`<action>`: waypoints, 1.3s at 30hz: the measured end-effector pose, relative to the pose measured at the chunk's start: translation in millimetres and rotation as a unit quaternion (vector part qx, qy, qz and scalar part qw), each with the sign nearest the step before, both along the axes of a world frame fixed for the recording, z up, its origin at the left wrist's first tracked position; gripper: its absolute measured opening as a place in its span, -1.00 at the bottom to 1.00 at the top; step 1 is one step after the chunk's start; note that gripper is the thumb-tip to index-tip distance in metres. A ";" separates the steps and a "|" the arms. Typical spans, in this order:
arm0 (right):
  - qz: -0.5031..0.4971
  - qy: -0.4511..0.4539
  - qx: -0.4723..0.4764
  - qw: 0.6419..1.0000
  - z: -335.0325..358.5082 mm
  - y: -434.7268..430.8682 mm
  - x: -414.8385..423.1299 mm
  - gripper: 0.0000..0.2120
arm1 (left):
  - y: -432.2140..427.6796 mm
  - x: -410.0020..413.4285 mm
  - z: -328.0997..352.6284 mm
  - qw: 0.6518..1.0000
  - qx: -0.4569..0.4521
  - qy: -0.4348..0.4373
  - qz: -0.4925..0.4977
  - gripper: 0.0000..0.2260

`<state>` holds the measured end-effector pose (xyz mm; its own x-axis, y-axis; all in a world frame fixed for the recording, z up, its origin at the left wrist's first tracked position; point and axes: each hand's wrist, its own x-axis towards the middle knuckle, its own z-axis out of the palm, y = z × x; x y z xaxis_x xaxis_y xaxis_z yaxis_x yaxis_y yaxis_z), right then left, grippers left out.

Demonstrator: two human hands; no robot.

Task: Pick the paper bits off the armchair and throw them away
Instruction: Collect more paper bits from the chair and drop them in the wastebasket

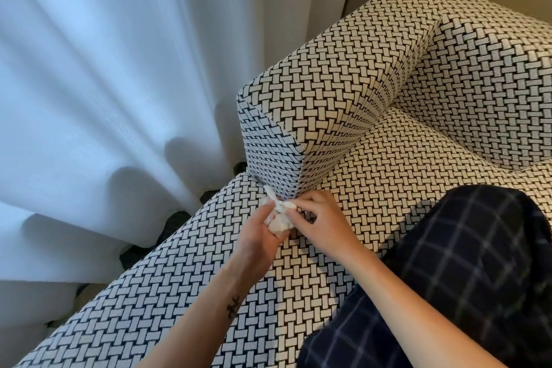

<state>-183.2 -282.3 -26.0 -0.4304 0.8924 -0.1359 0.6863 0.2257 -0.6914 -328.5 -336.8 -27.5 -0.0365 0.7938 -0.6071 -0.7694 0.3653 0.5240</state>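
Left hand (259, 237): fingers curled round crumpled paper wad (279, 223). Right hand (323, 218): fingertips pinching same wad, beside armchair (388, 158) armrest base.

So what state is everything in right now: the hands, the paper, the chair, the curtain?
left hand: curled round a wad of crumpled paper.
right hand: fingertips pinching the same paper at the foot of the armrest.
paper bits: crumpled, bunched between both hands, not yet thrown away.
armchair: upright, no other loose paper showing.
curtain: drawn, hanging in folds.

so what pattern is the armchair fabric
Black-and-white basket weave on the armchair, clearest in the head view.
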 end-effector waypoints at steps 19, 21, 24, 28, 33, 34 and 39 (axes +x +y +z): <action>-0.065 -0.074 0.006 0.995 -13.9 -22.2 -55.0 -0.58 | 9.0 -38.1 -23.2 0.993 0.054 0.103 -0.035 -0.83; -0.066 -0.056 -0.009 0.996 -15.7 -20.2 -59.5 -0.59 | 9.9 -44.6 -22.7 0.996 0.056 0.051 -0.046 -0.79; -0.064 -0.057 -0.014 0.996 -18.8 -19.1 -64.8 -0.57 | 13.0 -54.0 -18.2 0.998 0.050 0.007 -0.049 -0.77; -0.049 -0.040 -0.029 0.998 -17.2 -14.6 -65.8 -0.56 | 17.1 -59.1 -17.6 0.998 0.045 0.005 -0.049 -0.72; -0.042 -0.068 -0.016 0.997 -9.6 -8.8 -62.3 -0.54 | 19.9 -65.5 -15.9 0.998 0.044 0.005 -0.037 -0.71; -0.042 -0.072 -0.016 0.996 -7.9 -7.7 -61.1 -0.53 | 20.7 -66.6 -16.3 0.998 0.042 0.001 -0.036 -0.70; -0.020 -0.084 0.006 0.996 6.9 -6.5 -57.9 -0.53 | 22.6 -69.4 -15.0 0.998 0.046 -0.014 -0.037 -0.71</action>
<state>-241.1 -288.8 -19.1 -0.3659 0.9108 -0.1912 0.8006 0.2032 -0.5637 -397.9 -314.2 -42.6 0.0402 0.8462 -0.5313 -0.7570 0.3728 0.5367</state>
